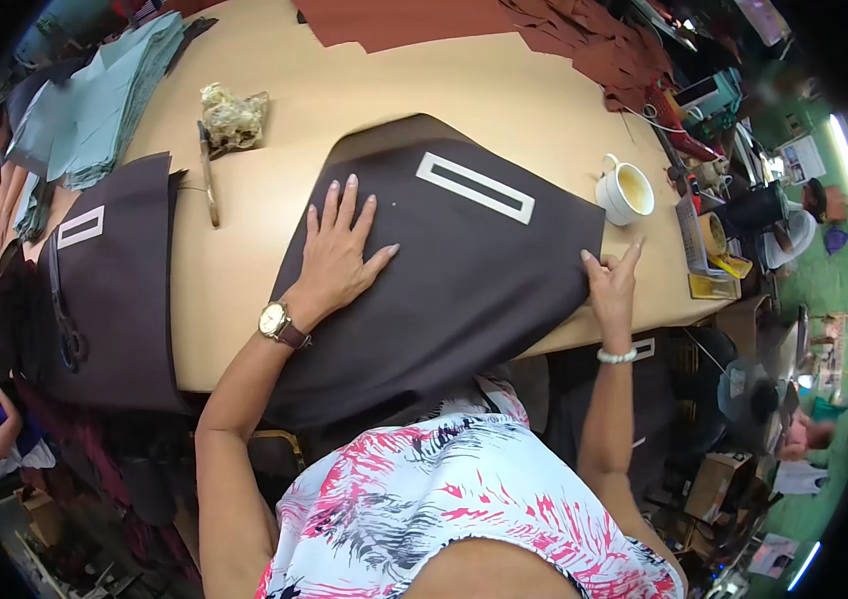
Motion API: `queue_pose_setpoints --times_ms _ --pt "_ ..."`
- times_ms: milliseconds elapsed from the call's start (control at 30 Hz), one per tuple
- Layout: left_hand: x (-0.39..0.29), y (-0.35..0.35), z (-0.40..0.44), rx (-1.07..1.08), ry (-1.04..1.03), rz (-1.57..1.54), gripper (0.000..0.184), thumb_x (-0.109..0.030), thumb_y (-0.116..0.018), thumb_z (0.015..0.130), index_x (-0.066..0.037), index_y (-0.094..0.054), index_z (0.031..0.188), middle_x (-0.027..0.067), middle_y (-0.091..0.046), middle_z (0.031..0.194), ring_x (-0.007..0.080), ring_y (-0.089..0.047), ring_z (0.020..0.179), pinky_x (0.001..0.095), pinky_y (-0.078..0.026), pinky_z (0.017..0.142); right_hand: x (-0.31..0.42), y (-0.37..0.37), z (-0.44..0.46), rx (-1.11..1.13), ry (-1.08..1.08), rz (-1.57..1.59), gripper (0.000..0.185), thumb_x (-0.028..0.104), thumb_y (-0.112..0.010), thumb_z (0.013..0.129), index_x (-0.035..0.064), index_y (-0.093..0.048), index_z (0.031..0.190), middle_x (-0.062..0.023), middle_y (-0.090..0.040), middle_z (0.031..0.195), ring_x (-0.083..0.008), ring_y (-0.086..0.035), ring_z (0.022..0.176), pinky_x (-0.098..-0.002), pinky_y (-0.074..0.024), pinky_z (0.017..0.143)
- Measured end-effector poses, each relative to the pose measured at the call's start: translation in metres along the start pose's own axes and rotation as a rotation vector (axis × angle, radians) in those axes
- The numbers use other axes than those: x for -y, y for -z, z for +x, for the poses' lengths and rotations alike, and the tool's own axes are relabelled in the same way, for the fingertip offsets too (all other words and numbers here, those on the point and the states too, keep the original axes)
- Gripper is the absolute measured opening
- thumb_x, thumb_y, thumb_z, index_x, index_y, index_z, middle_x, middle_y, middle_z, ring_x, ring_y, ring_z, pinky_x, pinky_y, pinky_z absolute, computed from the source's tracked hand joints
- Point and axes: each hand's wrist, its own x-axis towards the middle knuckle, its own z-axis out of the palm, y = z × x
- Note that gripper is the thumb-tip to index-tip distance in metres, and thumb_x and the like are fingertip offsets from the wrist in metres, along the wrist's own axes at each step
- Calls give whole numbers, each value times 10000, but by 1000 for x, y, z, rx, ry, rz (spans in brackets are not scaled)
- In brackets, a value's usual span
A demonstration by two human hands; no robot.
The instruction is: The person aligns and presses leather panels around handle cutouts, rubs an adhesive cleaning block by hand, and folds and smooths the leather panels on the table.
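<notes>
A dark brown fabric panel (444, 260) lies on the table and hangs over its front edge. Near its top is a white rectangular frame-shaped strip (474, 187) with a dark centre. My left hand (337, 255) rests flat on the panel's left part, fingers spread. At the panel's right edge is my right hand (613, 285), its thumb against the fabric and index finger stretched out; the other fingers look partly curled and are hard to see. Just beyond it stands a white cup (625, 194) holding a yellowish substance.
To the left lie another dark panel (124, 290) with a white strip and scissors (66, 329). A brush-like stick (208, 175) sits beside a crumpled, stained clump (234, 117). Stacked grey-green fabric (109, 100) and rust-coloured fabric (424, 22) occupy the far side; a basket (693, 235) stands right.
</notes>
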Motion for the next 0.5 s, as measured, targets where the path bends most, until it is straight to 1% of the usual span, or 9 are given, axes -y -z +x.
queue_pose_setpoints --times_ms 33,133,233,300,333,400,433,467,500 --pt "-4 -1 -2 3 -1 12 663 -449 -512 867 -59 -342 1374 188 -176 1472 376 -167 1354 555 -180 1057 -19 -10 -4 -102 130 117 892 120 -626 838 -25 41 1414 -214 -515 1067 -168 -512 846 -300 -446 711" --pt "-9 -6 -6 18 35 47 655 -415 -498 881 -45 -308 1387 179 -205 1466 356 -185 1354 564 -173 1054 -28 -35 -45 -282 28 425 855 114 -606 855 -15 23 1419 -215 -519 1012 -167 -496 841 -297 -435 722" --pt "-15 -9 -15 -21 77 73 645 -419 -479 892 -48 -302 1389 186 -251 1447 352 -208 1346 555 -164 1060 -41 -62 -64 -209 191 681 771 64 -552 877 -5 -13 1424 -190 -484 1004 -168 -463 849 -261 -392 785" --pt "-22 -6 -20 17 120 87 651 -427 -475 893 -52 -292 1394 185 -237 1453 351 -203 1349 546 -161 1066 -56 -58 -39 -382 409 368 733 40 -548 872 -4 -67 1423 -148 -481 920 -140 -441 790 -247 -390 723" --pt "-27 -3 -24 36 145 95 654 -431 -473 894 -55 -287 1396 185 -230 1456 351 -200 1350 541 -159 1069 -57 -50 -30 -357 424 334 713 28 -549 867 -4 -100 1420 -120 -470 863 -127 -426 750 -242 -386 683" --pt "-40 9 -37 -4 142 122 588 -400 -507 885 -43 -390 1338 198 -337 1393 355 -309 1281 521 -240 1027 -49 -25 -17 -212 368 396 675 5 -554 854 -6 -174 1412 -59 -439 736 -102 -392 661 -236 -377 596" --pt "-47 14 -45 -8 140 123 563 -386 -516 883 -37 -423 1314 199 -372 1369 353 -344 1252 517 -263 1010 -52 -10 -10 -202 415 242 681 5 -573 839 -7 -199 1408 -10 -370 648 -101 -367 591 -236 -367 542" --pt "-54 18 -52 -15 137 119 538 -373 -526 880 -32 -456 1291 201 -407 1344 351 -379 1223 514 -285 992 -56 8 -4 -142 353 156 701 15 -593 831 -4 -199 1411 3 -375 629 -96 -371 583 -237 -364 544" --pt "-62 20 -59 -143 71 135 422 -319 -573 857 -15 -577 1150 184 -534 1184 326 -482 1078 491 -332 938 -62 23 1 -111 317 66 722 25 -614 820 -2 -201 1412 -9 -394 616 -109 -388 567 -247 -375 545"
